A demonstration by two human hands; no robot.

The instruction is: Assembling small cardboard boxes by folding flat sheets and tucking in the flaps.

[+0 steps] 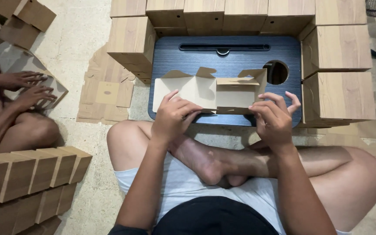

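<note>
The box (209, 92) (pale brown card, half folded, flaps up and inside showing) lies on the dark tray (227, 61). The left hand (172, 116) pinches its near left edge; the right hand (273, 117) grips its right end, fingers curled.

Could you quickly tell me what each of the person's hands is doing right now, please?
Left hand: closed on the half-folded cardboard box, at its near left edge.
Right hand: gripping the same box at its right end.
</note>
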